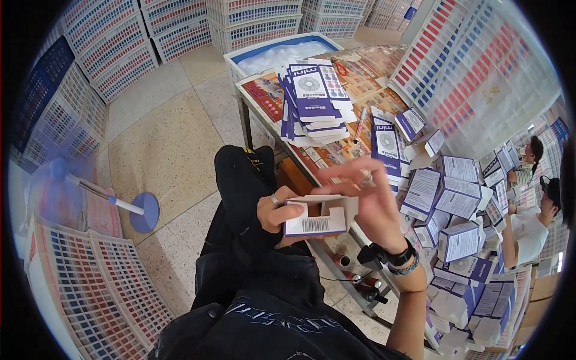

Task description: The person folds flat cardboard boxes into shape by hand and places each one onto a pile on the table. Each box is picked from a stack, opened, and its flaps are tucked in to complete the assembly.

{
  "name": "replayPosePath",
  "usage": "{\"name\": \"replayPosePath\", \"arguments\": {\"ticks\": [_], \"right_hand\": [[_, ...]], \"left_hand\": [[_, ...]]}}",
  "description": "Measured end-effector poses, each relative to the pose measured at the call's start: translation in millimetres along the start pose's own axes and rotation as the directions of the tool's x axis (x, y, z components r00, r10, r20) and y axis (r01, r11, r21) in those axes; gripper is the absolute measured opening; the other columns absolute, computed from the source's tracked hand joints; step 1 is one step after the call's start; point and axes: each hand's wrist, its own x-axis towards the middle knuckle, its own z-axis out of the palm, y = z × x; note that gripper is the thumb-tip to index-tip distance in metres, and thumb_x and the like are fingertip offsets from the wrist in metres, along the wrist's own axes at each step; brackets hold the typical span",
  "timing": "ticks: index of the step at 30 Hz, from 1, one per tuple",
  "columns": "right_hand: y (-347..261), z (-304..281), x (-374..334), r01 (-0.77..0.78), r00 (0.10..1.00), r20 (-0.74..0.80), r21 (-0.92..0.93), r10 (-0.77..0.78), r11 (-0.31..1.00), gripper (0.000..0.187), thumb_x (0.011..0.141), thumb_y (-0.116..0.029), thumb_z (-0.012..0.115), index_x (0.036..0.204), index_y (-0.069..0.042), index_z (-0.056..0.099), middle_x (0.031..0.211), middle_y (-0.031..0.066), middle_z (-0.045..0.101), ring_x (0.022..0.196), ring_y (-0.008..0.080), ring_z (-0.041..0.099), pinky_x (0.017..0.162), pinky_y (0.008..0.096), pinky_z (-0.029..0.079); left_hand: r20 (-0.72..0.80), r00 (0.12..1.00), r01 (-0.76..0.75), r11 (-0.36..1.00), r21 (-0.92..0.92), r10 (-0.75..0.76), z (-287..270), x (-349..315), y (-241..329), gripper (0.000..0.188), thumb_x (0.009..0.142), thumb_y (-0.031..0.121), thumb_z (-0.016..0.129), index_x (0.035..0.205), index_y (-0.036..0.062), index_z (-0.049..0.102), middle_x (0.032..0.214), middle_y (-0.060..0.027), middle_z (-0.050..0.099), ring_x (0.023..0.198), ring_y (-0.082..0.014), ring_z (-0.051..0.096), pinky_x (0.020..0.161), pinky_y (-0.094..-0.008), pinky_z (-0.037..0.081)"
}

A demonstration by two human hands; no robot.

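Note:
My left hand [276, 209], with a ring on one finger, grips a small white and purple carton [315, 225] above my lap. The carton's end facing up is open, with white flaps standing out and a barcode on the near side. Over its right side hovers my right hand [373, 198], blurred by motion, fingers apart and nothing visible in them. Whether it touches a flap I cannot tell. A black band and a beaded bracelet circle that wrist.
Flattened cartons [312, 99] lie stacked on the table [255, 99], beside a marker pen [360, 125]. Many folded cartons [459, 195] pile up at right. Plastic crates [108, 51] stand around the floor. A white tub [282, 51] sits behind the table. Two other people [528, 222] are at far right.

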Motion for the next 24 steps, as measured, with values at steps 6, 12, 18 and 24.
{"name": "replayPosePath", "arguments": {"ticks": [6,12,18,24], "right_hand": [[5,0,0,0.13,0.99,0.126,-0.59,-0.068,0.797,0.039,0.09,-0.001,0.061,0.127,-0.002,0.046,0.135,0.0187,0.051,0.119,0.0247,0.057,0.098,0.0393,0.047],[-4,0,5,0.511,0.852,0.46,-0.836,-0.25,0.202,0.057,0.069,-0.028,0.084,0.116,-0.002,0.068,0.127,0.0201,0.06,0.108,0.0357,0.063,0.087,0.0412,0.054],[5,-7,8,0.557,0.815,0.506,-0.818,-0.282,0.142,0.06,0.062,-0.022,0.088,0.115,-0.003,0.068,0.125,0.0192,0.061,0.102,0.0337,0.065,0.081,0.0398,0.055],[2,-8,10,0.591,0.791,0.531,-0.792,-0.304,0.156,0.06,0.062,-0.018,0.089,0.115,-0.001,0.067,0.125,0.0195,0.061,0.101,0.0322,0.066,0.078,0.0374,0.055]], "left_hand": [[0.124,0.992,0.031,0.998,0.054,-0.038,-5,6,9,0.074,0.064,0.029,0.091,0.119,0.0155,0.045,0.086,-0.0148,0.063,0.064,-0.0264,0.066,0.049,-0.0312,0.05],[0.051,0.98,0.199,0.97,-0.138,-0.194,-3,-4,12,0.083,0.069,0.014,0.089,0.125,0.0146,0.028,0.118,-0.0164,0.052,0.092,-0.0332,0.068,0.08,-0.039,0.055],[-0.014,0.978,0.202,0.965,-0.168,-0.207,7,-30,3,0.081,0.065,0.018,0.092,0.117,0.0123,0.031,0.113,-0.0169,0.056,0.095,-0.0316,0.068,0.08,-0.0386,0.055],[-0.015,0.988,0.149,0.985,-0.09,-0.151,5,-6,10,0.084,0.062,0.025,0.093,0.119,0.013,0.032,0.114,-0.0108,0.051,0.085,-0.0319,0.069,0.063,-0.0341,0.055]]}}
